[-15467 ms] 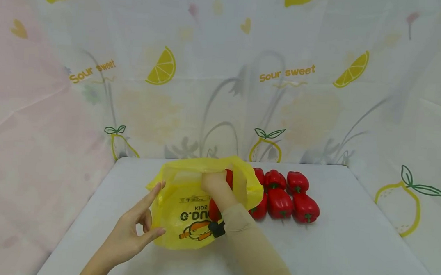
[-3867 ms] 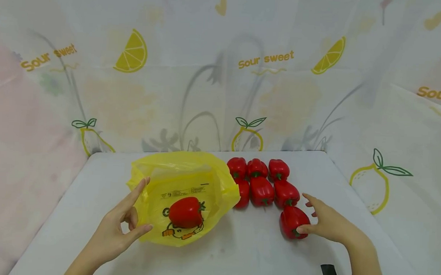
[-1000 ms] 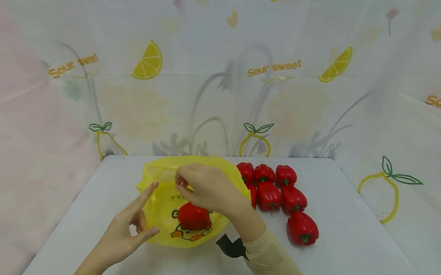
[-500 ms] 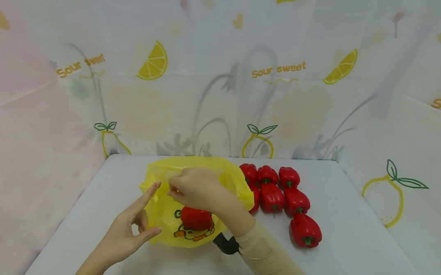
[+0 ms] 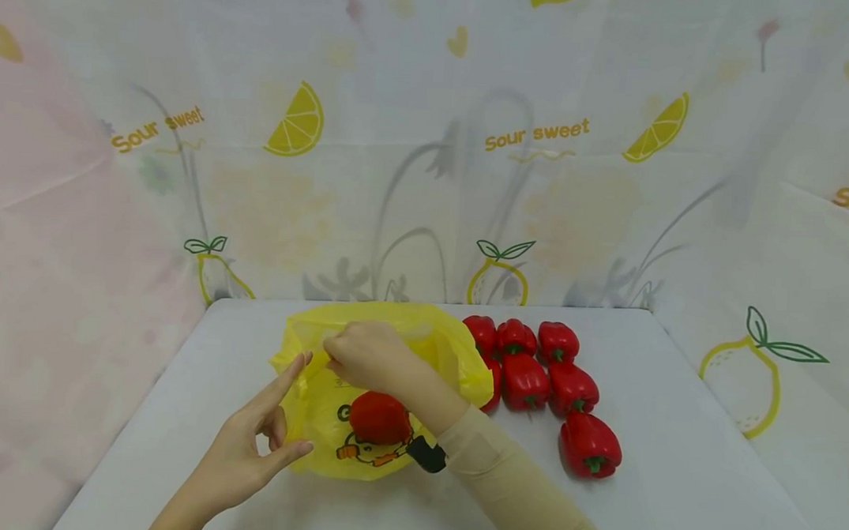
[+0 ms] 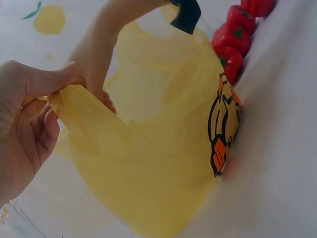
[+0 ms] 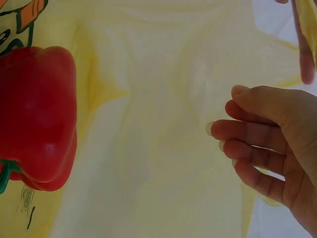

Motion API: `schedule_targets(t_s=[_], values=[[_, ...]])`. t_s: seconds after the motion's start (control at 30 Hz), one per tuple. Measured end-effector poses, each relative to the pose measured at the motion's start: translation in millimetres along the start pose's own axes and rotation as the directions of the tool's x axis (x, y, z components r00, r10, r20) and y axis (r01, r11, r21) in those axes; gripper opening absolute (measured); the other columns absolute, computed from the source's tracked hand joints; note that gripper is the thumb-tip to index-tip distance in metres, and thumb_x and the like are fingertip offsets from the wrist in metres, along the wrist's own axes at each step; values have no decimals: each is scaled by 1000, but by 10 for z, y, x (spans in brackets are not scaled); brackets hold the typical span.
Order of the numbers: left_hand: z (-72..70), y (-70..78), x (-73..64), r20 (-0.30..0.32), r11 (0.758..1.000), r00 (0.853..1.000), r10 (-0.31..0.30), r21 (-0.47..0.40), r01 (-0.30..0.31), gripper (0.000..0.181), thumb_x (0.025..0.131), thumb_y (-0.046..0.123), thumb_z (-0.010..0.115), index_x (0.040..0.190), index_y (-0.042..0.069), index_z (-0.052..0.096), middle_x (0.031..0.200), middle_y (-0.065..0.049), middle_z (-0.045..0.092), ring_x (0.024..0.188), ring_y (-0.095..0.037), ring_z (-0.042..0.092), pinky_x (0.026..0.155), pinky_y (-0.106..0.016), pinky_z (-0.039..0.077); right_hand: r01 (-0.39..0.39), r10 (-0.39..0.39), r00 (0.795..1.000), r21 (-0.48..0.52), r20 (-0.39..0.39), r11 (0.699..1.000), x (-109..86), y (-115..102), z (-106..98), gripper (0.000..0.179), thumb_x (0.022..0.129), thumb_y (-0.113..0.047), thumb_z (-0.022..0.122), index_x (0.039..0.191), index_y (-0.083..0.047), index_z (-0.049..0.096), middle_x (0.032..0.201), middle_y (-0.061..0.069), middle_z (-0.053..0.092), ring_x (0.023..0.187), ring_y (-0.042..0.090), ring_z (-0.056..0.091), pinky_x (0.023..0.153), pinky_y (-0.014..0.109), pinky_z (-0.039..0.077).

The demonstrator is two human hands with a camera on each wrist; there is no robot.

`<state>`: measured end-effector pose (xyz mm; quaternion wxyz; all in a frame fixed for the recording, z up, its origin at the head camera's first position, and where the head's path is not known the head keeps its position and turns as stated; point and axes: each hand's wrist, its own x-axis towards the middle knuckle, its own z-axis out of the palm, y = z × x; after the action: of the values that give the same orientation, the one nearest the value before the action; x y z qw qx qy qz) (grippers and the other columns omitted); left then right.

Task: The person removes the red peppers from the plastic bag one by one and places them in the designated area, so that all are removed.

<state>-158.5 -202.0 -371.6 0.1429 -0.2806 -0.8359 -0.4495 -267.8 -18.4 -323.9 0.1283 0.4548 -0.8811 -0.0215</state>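
Note:
A yellow plastic bag (image 5: 324, 442) with a cartoon print lies mouth open on the table. My left hand (image 5: 241, 455) pinches its left rim between thumb and fingers, which shows plainly in the left wrist view, where the hand (image 6: 29, 119) stretches the film. One red bell pepper (image 5: 381, 419) lies inside the bag, its green stem visible in the right wrist view. My right hand (image 5: 371, 357) is in the bag's mouth beyond that pepper. In the right wrist view this hand (image 7: 272, 139) has loosely bent fingers around nothing, apart from the pepper (image 7: 39, 119).
To the bag's right, several red bell peppers (image 5: 526, 382) stand close together in rows; the bag covers part of the left ones. Another bell pepper (image 5: 590, 446) sits nearest the front. Behind the white table (image 5: 671, 481) hangs a lemon-print cloth (image 5: 427, 202).
About four seconds ago my right hand was at the front pepper on the right; now it is in the bag's mouth. Over the last second it reached slightly farther in. My left hand keeps its pinch.

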Motion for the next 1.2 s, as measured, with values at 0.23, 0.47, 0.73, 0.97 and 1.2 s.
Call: schedule_targets(t_s=[0.23, 0.47, 0.73, 0.97, 1.2], values=[[17, -11, -7, -13, 1000, 1000, 12, 7, -12, 97, 72, -4, 80, 152, 8, 28, 80, 10, 50, 53, -3, 42, 53, -19, 43, -57, 27, 971, 118, 239, 991, 12, 24, 143, 30, 78, -44, 78, 93, -21, 68, 79, -13, 62, 68, 6, 53, 63, 19, 45], [56, -48, -22, -43, 999, 998, 36, 9, -35, 100, 66, -13, 80, 150, 2, 28, 128, 12, 52, 52, -4, 40, 50, -19, 41, -260, 152, 815, 119, 560, 958, -27, -75, 315, 77, 66, -37, 89, 131, -21, 51, 115, -6, 59, 98, 12, 55, 87, 25, 47], [59, -45, -26, -45, 999, 998, 39, 6, -39, 100, 66, -13, 79, 151, 2, 28, 111, 9, 56, 52, -3, 39, 50, -19, 41, -327, 169, 758, 144, 630, 934, -80, -67, 539, 91, 62, -23, 92, 138, -30, 43, 130, -5, 50, 103, 14, 52, 85, 30, 49], [54, -46, -27, -46, 999, 998, 34, 7, -34, 101, 65, -14, 79, 151, 2, 28, 108, 7, 56, 52, -3, 39, 50, -19, 40, -308, 164, 747, 117, 644, 944, -203, -78, 586, 81, 70, -4, 84, 129, -42, 45, 135, -5, 39, 88, 19, 49, 53, 25, 48], [43, -37, -27, -46, 999, 998, 32, -2, -32, 101, 65, -15, 79, 150, 1, 28, 126, 9, 54, 52, -3, 39, 50, -20, 39, -338, 209, 730, 77, 651, 938, -217, -73, 602, 77, 73, -2, 80, 128, -46, 47, 139, -1, 37, 88, 21, 48, 61, 27, 47]])
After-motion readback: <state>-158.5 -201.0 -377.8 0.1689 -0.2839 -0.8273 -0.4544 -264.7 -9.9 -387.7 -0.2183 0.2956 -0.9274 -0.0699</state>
